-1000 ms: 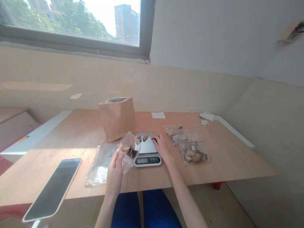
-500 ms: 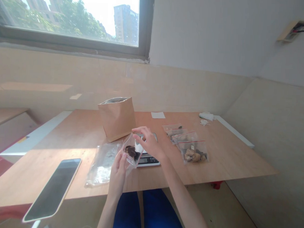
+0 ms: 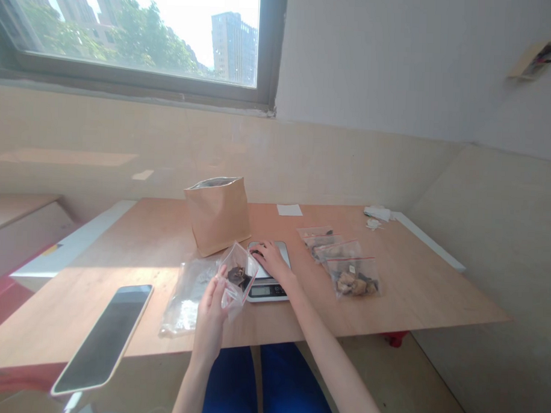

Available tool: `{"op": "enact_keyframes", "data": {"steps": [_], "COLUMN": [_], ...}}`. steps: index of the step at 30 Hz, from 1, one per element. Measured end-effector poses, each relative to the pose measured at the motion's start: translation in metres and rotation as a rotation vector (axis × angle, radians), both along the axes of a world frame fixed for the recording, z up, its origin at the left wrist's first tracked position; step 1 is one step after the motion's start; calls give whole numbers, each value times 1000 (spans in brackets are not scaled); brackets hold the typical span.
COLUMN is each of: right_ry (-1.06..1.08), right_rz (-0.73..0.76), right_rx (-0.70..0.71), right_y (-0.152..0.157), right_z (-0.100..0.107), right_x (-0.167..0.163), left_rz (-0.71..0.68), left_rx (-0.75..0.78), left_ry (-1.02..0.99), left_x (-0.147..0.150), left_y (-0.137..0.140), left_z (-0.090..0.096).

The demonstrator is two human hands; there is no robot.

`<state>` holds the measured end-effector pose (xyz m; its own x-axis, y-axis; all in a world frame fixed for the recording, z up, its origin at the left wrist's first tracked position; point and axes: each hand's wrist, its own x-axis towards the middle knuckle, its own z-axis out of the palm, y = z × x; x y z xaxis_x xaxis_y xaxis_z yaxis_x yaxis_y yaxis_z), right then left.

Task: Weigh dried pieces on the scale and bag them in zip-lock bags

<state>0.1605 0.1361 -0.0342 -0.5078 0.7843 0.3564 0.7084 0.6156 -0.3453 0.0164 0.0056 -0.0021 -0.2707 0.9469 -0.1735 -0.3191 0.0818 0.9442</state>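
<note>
A clear zip bag [image 3: 251, 272] with dark, dried pieces [image 3: 237, 276] inside is held up by my left hand [image 3: 213, 301], its fingers closed on the bag's left side. My right hand [image 3: 270, 259] reaches over the plate of a digital kitchen scale [image 3: 280, 268], fingers bent down around a small dark dried piece [image 3: 256, 252], mostly hidden under them. The scale's lit display faces me, its digits too small to read. Left of the held bag, flat clear plastic bags [image 3: 186, 300] lie on the table. An open brown paper pouch [image 3: 218, 216] stands behind them.
To the right, several filled zip bags [image 3: 353, 281] with red seals overlap in a row. A phone [image 3: 103, 339] with a cable sticks out over the table's front left edge. A white paper [image 3: 289, 210] and crumpled tissues [image 3: 377, 213] lie at the back.
My right hand has moved from above the zip bag's mouth down onto the scale plate. My left hand still holds the bag, almost in place. The view has shifted slightly.
</note>
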Motion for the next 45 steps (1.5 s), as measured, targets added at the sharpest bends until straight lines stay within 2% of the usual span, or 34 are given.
{"op": "enact_keyframes", "data": {"steps": [7,11,15,18,21,23,26,29,36,40,45], "right_ry": [63,53,147,379,591,614,480,350,375,378,548], "right_rz": [-179,-202,-223,-246,-175,-49,87,26,-145,-143,-76], "right_rx": [26,-12,-76,-117,-252,-365,-450,-428,-311,-258,-245], "right_y": [3,3,0,-9,-25,-35,-46,-49,-48,-52,-71], "right_z": [-4,0,7,23,53,76,99,102,87,92,99], "right_x": [14,24,26,20,10,4,-3,-11,-37,-43,-27], "left_rz": [-12,-16,-24,-5,17,26,23,11,11,16,112], "left_rx": [9,-20,-31,-23,-13,9,59,67,26,10,-13], "left_ry": [-1,-5,37,47,82,137,205,221,117,20,-178], "left_x": [1,4,3,4,5,6,6,8,15,18,19], "left_y": [-1,-2,-2,-1,-1,-1,-1,-2,-4,-4,-1], "left_z": [2,7,7,6,6,6,6,4,5,8,13]}}
